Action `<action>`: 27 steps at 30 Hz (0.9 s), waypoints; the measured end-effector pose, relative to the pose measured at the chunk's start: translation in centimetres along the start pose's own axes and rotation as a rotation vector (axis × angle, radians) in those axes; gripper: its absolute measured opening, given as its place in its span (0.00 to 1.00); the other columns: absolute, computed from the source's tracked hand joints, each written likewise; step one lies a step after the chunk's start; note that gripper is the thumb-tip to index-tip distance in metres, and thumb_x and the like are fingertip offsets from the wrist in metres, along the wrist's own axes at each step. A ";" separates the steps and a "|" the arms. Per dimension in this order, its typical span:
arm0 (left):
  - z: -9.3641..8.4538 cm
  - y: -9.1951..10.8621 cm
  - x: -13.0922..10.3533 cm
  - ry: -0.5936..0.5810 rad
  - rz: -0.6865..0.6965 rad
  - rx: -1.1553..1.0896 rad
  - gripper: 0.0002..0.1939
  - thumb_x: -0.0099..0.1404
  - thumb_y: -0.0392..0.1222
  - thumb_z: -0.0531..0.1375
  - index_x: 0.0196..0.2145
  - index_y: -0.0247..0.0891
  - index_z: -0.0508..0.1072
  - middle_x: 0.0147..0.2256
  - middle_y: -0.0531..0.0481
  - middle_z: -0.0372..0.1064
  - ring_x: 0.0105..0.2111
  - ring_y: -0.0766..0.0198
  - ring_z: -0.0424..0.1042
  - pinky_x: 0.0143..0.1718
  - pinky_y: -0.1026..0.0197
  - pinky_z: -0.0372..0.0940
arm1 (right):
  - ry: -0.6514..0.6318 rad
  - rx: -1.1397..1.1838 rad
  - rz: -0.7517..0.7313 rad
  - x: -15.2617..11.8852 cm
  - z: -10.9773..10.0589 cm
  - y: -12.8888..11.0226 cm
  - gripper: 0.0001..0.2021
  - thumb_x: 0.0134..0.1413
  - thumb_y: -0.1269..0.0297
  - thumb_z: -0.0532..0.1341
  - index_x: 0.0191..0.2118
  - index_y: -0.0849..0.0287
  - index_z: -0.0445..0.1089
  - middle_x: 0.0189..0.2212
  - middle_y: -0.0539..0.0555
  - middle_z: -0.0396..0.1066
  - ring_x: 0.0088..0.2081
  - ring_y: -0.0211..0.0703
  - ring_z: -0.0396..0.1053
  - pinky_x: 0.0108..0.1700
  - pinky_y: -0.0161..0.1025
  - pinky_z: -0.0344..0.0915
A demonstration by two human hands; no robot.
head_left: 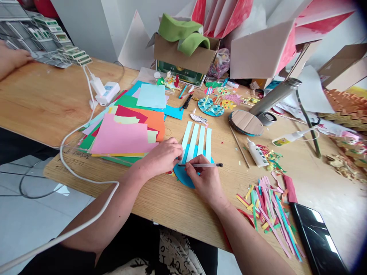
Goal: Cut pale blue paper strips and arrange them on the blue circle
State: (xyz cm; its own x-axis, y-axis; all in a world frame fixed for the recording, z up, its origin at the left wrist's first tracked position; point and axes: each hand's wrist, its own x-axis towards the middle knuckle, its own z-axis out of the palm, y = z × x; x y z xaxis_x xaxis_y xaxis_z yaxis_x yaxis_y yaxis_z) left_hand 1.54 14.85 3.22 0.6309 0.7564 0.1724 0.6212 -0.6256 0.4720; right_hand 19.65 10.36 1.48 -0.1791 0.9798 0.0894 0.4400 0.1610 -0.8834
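Note:
A blue paper disc lies near the table's front edge. Several pale blue paper strips fan away from it, their near ends over the disc. My right hand grips a slim grey pencil or pen with a dark end, held nearly level, its tip pointing left over the disc. Curled at the disc's left side, my left hand has its fingertips against the leftmost strip; whether they pinch anything is hidden.
Coloured paper sheets are piled left. A white cable crosses my left forearm. To the right are a glue bottle, paper scraps, a phone and a cardboard disc. Another person's hand rests far left.

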 end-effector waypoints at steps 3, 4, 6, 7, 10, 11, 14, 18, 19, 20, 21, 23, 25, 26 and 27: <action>0.0 0.0 0.0 -0.006 -0.009 0.003 0.09 0.61 0.27 0.59 0.29 0.37 0.74 0.35 0.49 0.74 0.45 0.57 0.66 0.44 0.57 0.64 | -0.001 0.019 0.008 0.0 0.1 0.1 0.09 0.59 0.58 0.59 0.31 0.56 0.65 0.25 0.50 0.69 0.24 0.39 0.66 0.25 0.35 0.61; 0.0 0.0 0.0 -0.007 -0.010 0.005 0.08 0.61 0.27 0.59 0.29 0.37 0.75 0.35 0.49 0.75 0.45 0.57 0.66 0.44 0.57 0.64 | 0.002 0.021 0.004 0.0 0.1 0.1 0.08 0.59 0.58 0.59 0.31 0.56 0.65 0.25 0.50 0.69 0.24 0.39 0.66 0.25 0.35 0.61; 0.0 0.0 0.0 -0.006 -0.006 0.005 0.08 0.61 0.27 0.59 0.29 0.37 0.75 0.35 0.49 0.74 0.45 0.57 0.66 0.44 0.57 0.64 | 0.004 0.013 -0.005 0.0 0.1 0.1 0.08 0.58 0.59 0.59 0.31 0.56 0.65 0.25 0.50 0.68 0.24 0.38 0.65 0.25 0.35 0.61; 0.0 0.0 0.0 -0.005 -0.003 0.003 0.08 0.61 0.27 0.59 0.29 0.37 0.75 0.35 0.49 0.74 0.45 0.57 0.66 0.44 0.57 0.64 | 0.002 0.008 -0.008 0.0 0.1 0.1 0.08 0.58 0.59 0.59 0.31 0.56 0.65 0.25 0.50 0.68 0.24 0.38 0.65 0.25 0.35 0.61; 0.0 0.0 0.0 -0.003 -0.001 0.000 0.09 0.60 0.26 0.59 0.29 0.37 0.74 0.34 0.49 0.74 0.45 0.57 0.66 0.45 0.57 0.64 | -0.008 -0.005 -0.005 0.0 0.0 0.0 0.08 0.58 0.60 0.59 0.30 0.56 0.65 0.25 0.50 0.68 0.24 0.38 0.65 0.25 0.35 0.60; 0.0 0.0 0.0 -0.003 -0.003 0.002 0.09 0.60 0.26 0.59 0.29 0.37 0.74 0.34 0.48 0.74 0.45 0.57 0.66 0.45 0.57 0.64 | -0.008 -0.005 0.001 0.0 0.0 0.0 0.08 0.58 0.60 0.59 0.30 0.56 0.65 0.25 0.50 0.68 0.24 0.38 0.65 0.25 0.35 0.60; 0.0 0.0 0.0 -0.002 -0.005 0.008 0.08 0.60 0.26 0.59 0.29 0.37 0.74 0.34 0.48 0.74 0.45 0.57 0.66 0.44 0.57 0.64 | -0.005 0.003 0.017 0.0 0.0 0.0 0.07 0.58 0.60 0.59 0.31 0.56 0.65 0.25 0.50 0.68 0.24 0.39 0.66 0.25 0.35 0.60; 0.0 0.0 0.0 0.002 -0.003 0.006 0.09 0.60 0.26 0.59 0.29 0.37 0.74 0.34 0.48 0.74 0.45 0.57 0.66 0.45 0.57 0.64 | -0.006 -0.003 0.005 0.0 -0.1 -0.1 0.07 0.58 0.61 0.59 0.31 0.57 0.65 0.25 0.50 0.68 0.24 0.38 0.65 0.25 0.35 0.60; 0.0 0.0 0.0 0.000 -0.005 0.007 0.09 0.60 0.26 0.59 0.29 0.37 0.74 0.34 0.48 0.74 0.45 0.57 0.66 0.45 0.57 0.64 | -0.005 -0.012 0.000 0.0 -0.1 -0.1 0.07 0.58 0.61 0.59 0.30 0.57 0.65 0.25 0.50 0.68 0.24 0.38 0.65 0.25 0.35 0.60; 0.0 0.0 0.0 -0.003 -0.007 0.007 0.09 0.60 0.26 0.59 0.29 0.37 0.74 0.34 0.48 0.74 0.45 0.57 0.66 0.45 0.57 0.64 | -0.004 -0.022 -0.003 0.0 -0.1 -0.2 0.07 0.57 0.61 0.59 0.30 0.57 0.65 0.25 0.50 0.68 0.24 0.38 0.65 0.25 0.35 0.60; 0.0 0.0 0.0 -0.005 -0.008 0.007 0.08 0.60 0.26 0.59 0.29 0.37 0.74 0.34 0.49 0.74 0.45 0.57 0.66 0.44 0.58 0.64 | -0.002 -0.028 -0.005 0.0 -0.1 -0.2 0.07 0.57 0.61 0.59 0.30 0.57 0.65 0.24 0.50 0.68 0.24 0.38 0.65 0.26 0.35 0.60; 0.0 0.0 0.0 -0.007 -0.007 0.008 0.08 0.60 0.26 0.59 0.29 0.37 0.74 0.34 0.49 0.74 0.45 0.57 0.66 0.44 0.58 0.64 | -0.001 -0.020 -0.004 0.0 0.0 -0.2 0.07 0.57 0.62 0.59 0.30 0.57 0.65 0.25 0.50 0.68 0.24 0.38 0.65 0.26 0.35 0.60; 0.0 0.0 0.0 -0.004 -0.005 0.008 0.08 0.60 0.26 0.59 0.29 0.37 0.74 0.34 0.49 0.74 0.44 0.57 0.66 0.44 0.58 0.64 | -0.003 0.002 -0.003 0.0 0.1 -0.1 0.07 0.58 0.61 0.59 0.30 0.57 0.65 0.25 0.50 0.68 0.24 0.38 0.66 0.25 0.34 0.60; 0.0 -0.1 0.0 -0.002 -0.005 0.007 0.08 0.60 0.26 0.59 0.29 0.37 0.74 0.34 0.49 0.74 0.45 0.58 0.66 0.44 0.58 0.64 | -0.005 0.008 -0.003 0.0 0.1 -0.1 0.07 0.58 0.61 0.59 0.31 0.57 0.65 0.25 0.50 0.68 0.24 0.38 0.66 0.25 0.34 0.60; 0.1 -0.1 0.0 -0.002 -0.005 0.007 0.08 0.60 0.26 0.59 0.29 0.37 0.74 0.34 0.49 0.74 0.45 0.58 0.66 0.44 0.58 0.64 | -0.007 0.008 -0.005 0.0 0.2 -0.1 0.07 0.58 0.61 0.59 0.31 0.57 0.65 0.25 0.50 0.68 0.24 0.38 0.66 0.25 0.34 0.60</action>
State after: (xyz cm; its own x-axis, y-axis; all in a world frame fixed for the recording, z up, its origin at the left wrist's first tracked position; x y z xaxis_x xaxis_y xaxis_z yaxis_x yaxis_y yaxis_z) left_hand 1.53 14.92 3.12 0.6289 0.7590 0.1684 0.6272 -0.6233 0.4671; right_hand 19.47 10.37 1.46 -0.1874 0.9781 0.0902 0.4324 0.1646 -0.8865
